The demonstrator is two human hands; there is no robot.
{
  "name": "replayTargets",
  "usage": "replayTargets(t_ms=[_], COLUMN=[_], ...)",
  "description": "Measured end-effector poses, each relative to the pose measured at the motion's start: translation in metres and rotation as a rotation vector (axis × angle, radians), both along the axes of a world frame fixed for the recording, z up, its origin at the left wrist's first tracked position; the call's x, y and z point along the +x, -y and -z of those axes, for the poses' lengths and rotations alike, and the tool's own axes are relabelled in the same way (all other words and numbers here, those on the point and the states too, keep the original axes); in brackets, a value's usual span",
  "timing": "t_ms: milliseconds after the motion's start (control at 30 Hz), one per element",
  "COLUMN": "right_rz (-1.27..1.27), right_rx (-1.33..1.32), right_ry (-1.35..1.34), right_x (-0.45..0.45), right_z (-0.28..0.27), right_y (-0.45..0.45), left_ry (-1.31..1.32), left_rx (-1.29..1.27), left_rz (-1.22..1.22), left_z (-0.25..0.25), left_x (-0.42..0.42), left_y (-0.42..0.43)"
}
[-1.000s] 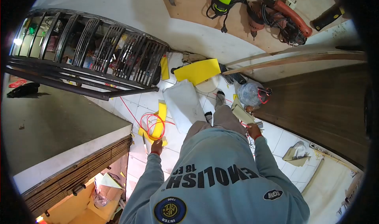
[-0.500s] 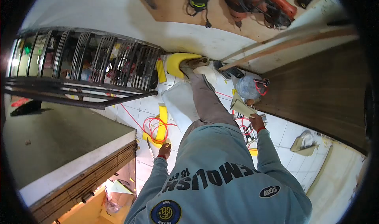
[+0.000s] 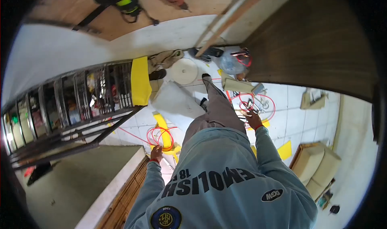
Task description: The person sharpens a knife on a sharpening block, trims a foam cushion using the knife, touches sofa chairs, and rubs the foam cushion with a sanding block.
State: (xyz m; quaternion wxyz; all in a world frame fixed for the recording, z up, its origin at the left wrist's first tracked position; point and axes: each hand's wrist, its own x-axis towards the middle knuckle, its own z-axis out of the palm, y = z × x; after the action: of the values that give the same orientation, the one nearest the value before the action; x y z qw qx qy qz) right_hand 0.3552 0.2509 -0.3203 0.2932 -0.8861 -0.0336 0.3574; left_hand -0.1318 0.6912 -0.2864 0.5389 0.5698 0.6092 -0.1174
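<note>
My left hand hangs beside my body, nearest to a loose red tube coil and a bent yellow strip on the floor. Its fingers are too small to read. On the other side my right hand has its fingers apart, with nothing visible in them. Beneath it lie red tubing and small metal tools. A beige folded piece lies beyond that hand, apart from it. A yellow sheet stands or leans by the dark railing.
A white sack and round pale disc lie ahead of my feet. Beyond are shoes, a clear water bottle and a leaning wooden strip. A dark panel stands right; a ledge is lower left.
The yellow sheet has shifted left, from near the disc to the railing. My legs have changed position, and the view has turned. My right hand is now farther from the beige piece.
</note>
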Motion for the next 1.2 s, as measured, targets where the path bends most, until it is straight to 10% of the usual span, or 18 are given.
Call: replayTargets(t_ms=[133, 200, 233, 333, 400, 567, 867, 933, 1200], right_rz=[0.209, 0.408, 0.483, 0.601, 0.637, 0.537, 0.367, 0.392, 0.411], right_rx=[0.011, -0.070, -0.084, -0.108, -0.118, -0.095, 0.013, 0.026, -0.129], right_ry=[-0.024, -0.097, -0.105, -0.136, -0.180, -0.203, 0.008, 0.027, -0.031], right_x=[-0.015, -0.024, -0.032, -0.065, -0.094, -0.131, -0.110, -0.104, -0.155], right_z=[-0.041, -0.071, -0.075, -0.075, -0.059, -0.050, -0.016, -0.027, -0.026], right_y=[0.050, 0.066, 0.077, 0.114, 0.133, 0.117, 0.105, 0.111, 0.188], left_ry=[-0.173, -0.042, -0.236, 0.117, 0.334, 0.392, 0.132, -0.151, 0.008], left_rx=[-0.052, 0.409, 0.024, 0.415, 0.236, 0.214, 0.185, -0.032, 0.059], left_rz=[0.456, 1.408, 0.635, 1.061, 0.516, 0.540, 0.851, 0.482, 0.532], left_z=[0.070, 0.068, 0.073, 0.066, 0.070, -0.011, 0.083, 0.023, 0.029], left_x=[0.013, 0.061, 0.105, 0.193, 0.245, 0.320, 0.134, 0.129, 0.079], left_y=[-0.040, -0.068, -0.072, -0.105, -0.112, -0.089, -0.071, -0.031, 0.043])
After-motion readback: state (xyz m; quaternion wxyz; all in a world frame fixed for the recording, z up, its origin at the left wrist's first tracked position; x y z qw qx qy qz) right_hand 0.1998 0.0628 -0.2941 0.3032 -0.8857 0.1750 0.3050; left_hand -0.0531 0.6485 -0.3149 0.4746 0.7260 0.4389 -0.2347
